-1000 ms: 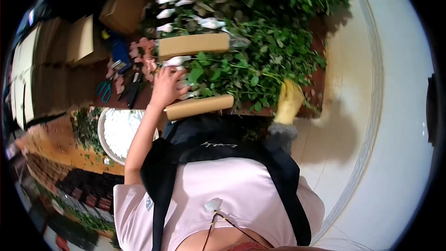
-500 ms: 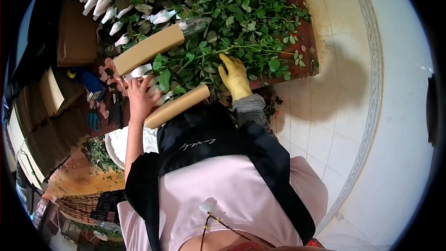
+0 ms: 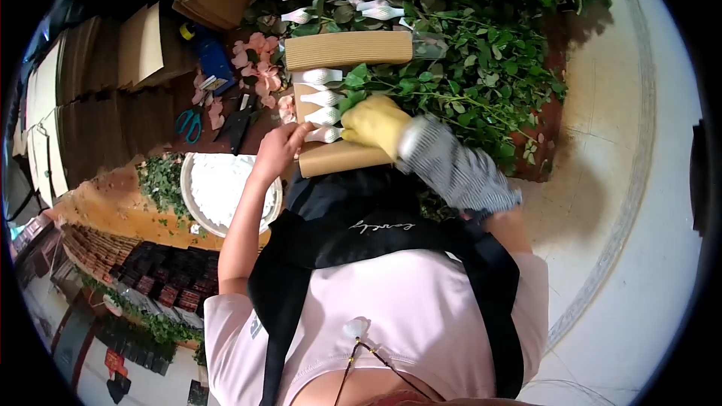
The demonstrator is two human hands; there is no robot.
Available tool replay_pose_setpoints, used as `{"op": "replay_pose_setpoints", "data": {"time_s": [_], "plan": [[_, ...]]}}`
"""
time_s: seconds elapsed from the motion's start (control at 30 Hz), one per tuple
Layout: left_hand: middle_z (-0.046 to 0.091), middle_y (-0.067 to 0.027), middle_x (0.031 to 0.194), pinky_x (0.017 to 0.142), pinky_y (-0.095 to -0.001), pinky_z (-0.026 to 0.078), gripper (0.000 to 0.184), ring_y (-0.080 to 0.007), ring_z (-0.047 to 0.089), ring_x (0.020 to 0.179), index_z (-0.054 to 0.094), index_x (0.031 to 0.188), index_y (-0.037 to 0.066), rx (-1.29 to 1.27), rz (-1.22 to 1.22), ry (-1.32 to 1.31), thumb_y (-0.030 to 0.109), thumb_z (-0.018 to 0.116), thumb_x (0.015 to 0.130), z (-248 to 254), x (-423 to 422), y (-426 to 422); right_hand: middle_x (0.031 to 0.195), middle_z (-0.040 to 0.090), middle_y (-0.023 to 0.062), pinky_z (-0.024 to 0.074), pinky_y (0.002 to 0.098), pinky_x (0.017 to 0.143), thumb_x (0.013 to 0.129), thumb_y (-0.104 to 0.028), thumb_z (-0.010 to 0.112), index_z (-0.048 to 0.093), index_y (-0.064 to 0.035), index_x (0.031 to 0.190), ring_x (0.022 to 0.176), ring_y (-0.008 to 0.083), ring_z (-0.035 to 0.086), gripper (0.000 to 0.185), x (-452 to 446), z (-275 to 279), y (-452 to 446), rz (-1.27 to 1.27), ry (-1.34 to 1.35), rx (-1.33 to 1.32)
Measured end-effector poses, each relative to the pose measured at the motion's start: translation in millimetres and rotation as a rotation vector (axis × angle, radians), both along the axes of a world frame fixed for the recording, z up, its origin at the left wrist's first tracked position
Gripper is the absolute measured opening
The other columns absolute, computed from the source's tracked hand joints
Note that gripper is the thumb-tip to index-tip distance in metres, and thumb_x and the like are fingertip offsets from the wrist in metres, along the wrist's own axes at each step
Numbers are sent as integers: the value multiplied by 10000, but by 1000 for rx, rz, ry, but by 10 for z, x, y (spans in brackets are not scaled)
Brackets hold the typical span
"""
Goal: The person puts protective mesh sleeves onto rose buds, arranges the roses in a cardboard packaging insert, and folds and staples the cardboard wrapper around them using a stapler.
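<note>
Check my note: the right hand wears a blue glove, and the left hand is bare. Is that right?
No: in the head view, the right hand wears a yellow glove, not a blue one. The left hand is bare.

White script [image 3: 381,226], seemingly "lovely", stands upside down on the black apron [image 3: 353,246].

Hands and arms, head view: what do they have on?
The left hand is bare; the right hand wears a yellow glove. A grey striped oversleeve covers much of the right forearm. Both pale pink sleeves are short.
</note>
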State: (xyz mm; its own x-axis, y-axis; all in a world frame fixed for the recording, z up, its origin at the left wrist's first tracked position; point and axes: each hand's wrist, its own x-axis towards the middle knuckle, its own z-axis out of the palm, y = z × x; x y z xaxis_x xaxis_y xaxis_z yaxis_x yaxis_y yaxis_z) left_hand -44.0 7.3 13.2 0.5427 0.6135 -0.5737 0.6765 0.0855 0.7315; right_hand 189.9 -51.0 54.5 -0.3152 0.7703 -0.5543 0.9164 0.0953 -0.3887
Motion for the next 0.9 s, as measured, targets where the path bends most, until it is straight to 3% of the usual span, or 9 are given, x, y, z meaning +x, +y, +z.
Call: {"op": "replay_pose_setpoints", "data": {"time_s": [0.1,0.23,0.37,0.43,0.5,0.53,0.7,0.83,0.9], "plan": [[670,-185,801,712,-438,495,400,-381,648,773,700,903,-2,147,-275,36,385,632,978,-4,86,25,877,730,114,538,449,748,904,-385,647,724,-97,917,852,324,700,298,53,-111,266,33,18,-191],[591,-151,794,713,-398,472,231,-316,608,761,663,889,-17,298,-233,-348,205,655,952,-198,20,11,1053,746,102,548,428,835,918,-358,639,745,-159,1116,986,303,707,300,-114,-179,179,118,-271,-238],[599,-10,874,766,-249,444,200,-110,522,800,635,859,-9,-349,711,-672,60,505,995,-168,-168,-63,1044,751,87,549,425,823,932,-353,626,741,-175,1093,962,289,714,266,-267,-283,181,223,-500,-233],[619,-15,898,763,-237,457,183,-108,533,769,630,863,-16,399,562,-735,45,502,980,-129,-300,156,1028,749,94,546,429,835,930,-338,640,734,-155,1082,941,300,711,255,-91,-93,211,135,-209,-236],[595,-6,830,650,-234,445,151,-90,560,756,589,841,-23,399,479,-593,33,527,966,-169,-273,149,1000,735,125,534,434,851,930,-375,655,696,-122,1134,931,326,696,327,140,55,97,-80,183,-127],[600,-16,770,630,-251,455,135,-96,547,692,568,847,-20,122,475,-538,52,572,961,-296,-285,87,960,735,116,544,437,827,917,-377,675,691,-96,1105,882,300,697,338,73,154,124,-106,111,-24],[658,-196,817,665,-437,520,346,-397,676,811,619,888,24,391,-61,-151,354,720,913,-201,224,83,1001,752,77,563,419,780,927,-346,655,701,-130,1082,954,254,721,270,-124,-160,255,63,-350,-97],[665,-168,835,714,-352,518,212,-308,659,773,684,881,6,239,66,-466,211,684,934,-319,155,60,1005,763,47,573,394,729,948,-251,596,709,-145,1076,958,241,733,202,-111,-237,258,48,-401,-108],[698,-44,879,746,-296,496,173,-116,607,799,673,877,-32,96,536,-610,108,607,956,-559,14,-2,1019,763,44,574,405,721,950,-220,573,711,-175,1064,928,247,739,185,-144,-331,247,59,-476,-132]]}}
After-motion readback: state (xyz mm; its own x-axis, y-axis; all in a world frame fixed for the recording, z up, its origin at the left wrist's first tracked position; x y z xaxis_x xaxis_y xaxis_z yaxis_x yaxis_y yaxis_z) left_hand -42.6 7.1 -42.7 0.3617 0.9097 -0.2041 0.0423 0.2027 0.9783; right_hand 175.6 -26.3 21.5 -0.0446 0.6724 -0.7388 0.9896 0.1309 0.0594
